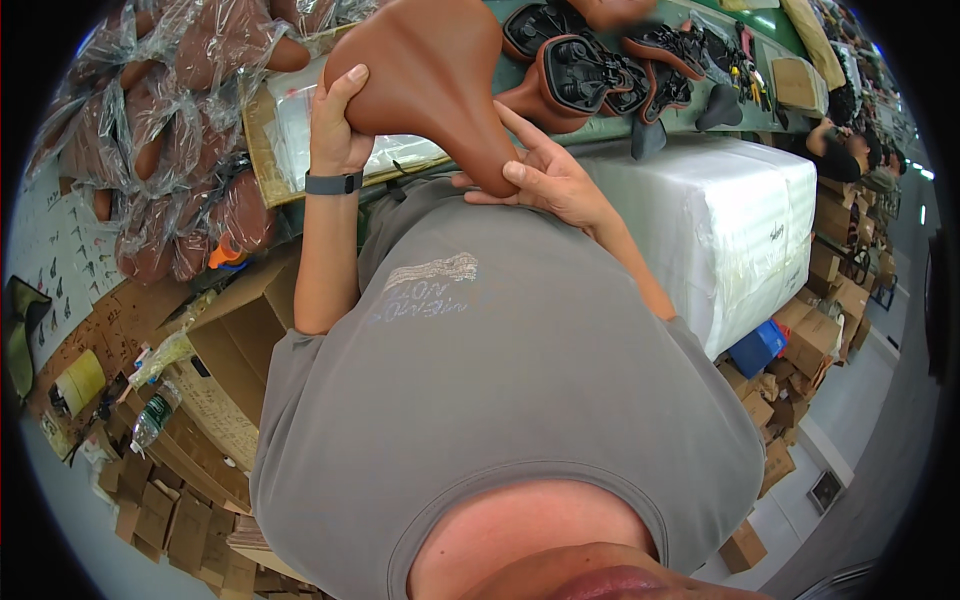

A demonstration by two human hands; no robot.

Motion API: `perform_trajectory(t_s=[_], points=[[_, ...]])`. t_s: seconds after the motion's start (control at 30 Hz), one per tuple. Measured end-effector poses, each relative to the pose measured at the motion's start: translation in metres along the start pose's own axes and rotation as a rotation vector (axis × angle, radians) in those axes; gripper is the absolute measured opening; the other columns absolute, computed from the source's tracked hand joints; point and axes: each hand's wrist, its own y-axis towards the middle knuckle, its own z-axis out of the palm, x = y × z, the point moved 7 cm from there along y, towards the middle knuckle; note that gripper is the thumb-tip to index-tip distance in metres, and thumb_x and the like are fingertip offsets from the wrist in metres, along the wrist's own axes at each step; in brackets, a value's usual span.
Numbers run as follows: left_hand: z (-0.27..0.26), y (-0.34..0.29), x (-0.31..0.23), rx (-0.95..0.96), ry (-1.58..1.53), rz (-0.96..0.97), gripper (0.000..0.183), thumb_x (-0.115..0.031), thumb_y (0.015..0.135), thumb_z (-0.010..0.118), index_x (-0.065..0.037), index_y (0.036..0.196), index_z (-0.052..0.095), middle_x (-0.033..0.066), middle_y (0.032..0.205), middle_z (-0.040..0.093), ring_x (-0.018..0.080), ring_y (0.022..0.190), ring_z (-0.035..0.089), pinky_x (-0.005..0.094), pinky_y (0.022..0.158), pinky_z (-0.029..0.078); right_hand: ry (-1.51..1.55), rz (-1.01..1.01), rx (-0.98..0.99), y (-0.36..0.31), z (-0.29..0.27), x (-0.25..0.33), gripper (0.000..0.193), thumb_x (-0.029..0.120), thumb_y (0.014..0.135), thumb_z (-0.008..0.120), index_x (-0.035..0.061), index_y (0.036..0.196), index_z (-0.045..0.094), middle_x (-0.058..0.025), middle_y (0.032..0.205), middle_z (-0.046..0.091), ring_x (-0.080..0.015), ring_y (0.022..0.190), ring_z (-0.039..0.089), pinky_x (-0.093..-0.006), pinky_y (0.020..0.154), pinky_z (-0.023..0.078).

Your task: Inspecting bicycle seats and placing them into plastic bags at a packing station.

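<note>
A brown bicycle saddle (425, 80) is held up in front of me, its smooth top facing me and its nose pointing down to the right. My left hand (338, 125) grips the wide rear edge, thumb on top. At the nose, my right hand (555, 175) pinches the tip between thumb and fingers. Below the saddle lies an open cardboard box (262, 150) with clear plastic bags (295, 125) in it. Just right of the held saddle, several more brown saddles (575, 75) lie on the bench with their black undersides up.
Plastic-wrapped brown saddles (180, 130) are heaped at the left. A large white wrapped block (740, 220) stands to my right. Cardboard boxes (840, 310) are stacked beyond it. Small tools (750, 75) lie on the green bench (690, 120). Another person (840, 150) is at the far right.
</note>
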Motion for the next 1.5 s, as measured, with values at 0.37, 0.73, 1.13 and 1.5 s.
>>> perform_trajectory(t_s=[0.37, 0.73, 1.13, 1.5], points=[[0.043, -0.028, 0.014, 0.034, 0.155, 0.14, 0.077, -0.003, 0.091, 0.089, -0.003, 0.16, 0.055, 0.0142, 0.146, 0.07, 0.0261, 0.13, 0.071, 0.0432, 0.112, 0.061, -0.39, -0.028, -0.377, 0.006, -0.04, -0.015, 0.067, 0.052, 0.114, 0.067, -0.0034, 0.151, 0.059, -0.0118, 0.109, 0.075, -0.0176, 0.086, 0.075, -0.0313, 0.074, 0.062], [0.036, -0.011, 0.051, -0.104, 0.458, 0.263, 0.073, -0.029, 0.098, 0.09, -0.002, 0.158, 0.057, 0.0149, 0.145, 0.07, 0.0236, 0.129, 0.07, 0.0401, 0.108, 0.061, -0.71, -0.339, -0.563, 0.018, -0.076, -0.033, 0.088, 0.046, 0.096, 0.09, -0.0044, 0.159, 0.056, -0.0163, 0.134, 0.074, -0.0237, 0.126, 0.069, -0.0356, 0.109, 0.053], [-0.154, 0.083, 0.23, -0.187, 1.669, -0.062, 0.031, -0.04, 0.104, 0.076, -0.01, 0.1, 0.082, 0.0199, 0.116, 0.082, 0.0425, 0.103, 0.078, 0.0517, 0.09, 0.06, 0.399, 0.008, -0.537, -0.086, -0.134, -0.096, 0.065, 0.005, 0.098, 0.078, 0.0043, 0.158, 0.053, -0.0155, 0.126, 0.073, -0.0228, 0.096, 0.074, -0.0393, 0.073, 0.062], [-0.186, 0.072, 0.209, -0.308, 1.598, 0.111, 0.031, -0.027, 0.113, 0.059, -0.002, 0.119, 0.076, 0.0232, 0.113, 0.079, 0.0403, 0.098, 0.079, 0.0518, 0.085, 0.062, 0.097, -0.079, -0.61, -0.068, -0.156, -0.086, 0.048, 0.015, 0.106, 0.078, 0.0021, 0.147, 0.057, -0.0183, 0.13, 0.071, -0.0238, 0.09, 0.074, -0.037, 0.067, 0.062]])
